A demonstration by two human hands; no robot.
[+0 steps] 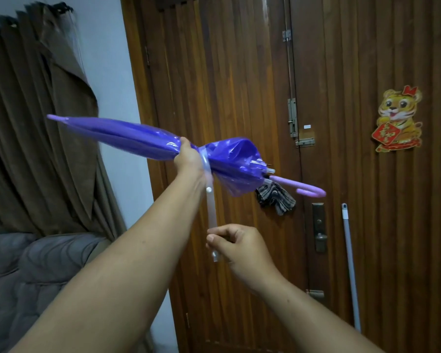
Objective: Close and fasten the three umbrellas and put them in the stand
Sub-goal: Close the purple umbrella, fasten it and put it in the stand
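Note:
A folded purple umbrella (127,138) lies almost level in the air, tip to the left and lilac hooked handle (303,188) to the right. My left hand (189,159) grips it around the canopy's middle. A translucent fastening strap (211,207) with a white snap hangs straight down from there. My right hand (239,247) pinches the strap's lower end and holds it taut. The canopy past the strap still puffs out loosely. A dark striped bundle of fabric (275,200), possibly another umbrella, hangs at the door behind the handle. No stand is in view.
A brown wooden double door (239,72) with bolts, a lock (319,228) and a tiger sticker (399,118) fills the background. A grey pole (350,266) leans on it at right. Brown curtains (36,123) and a grey sofa (36,271) are at left.

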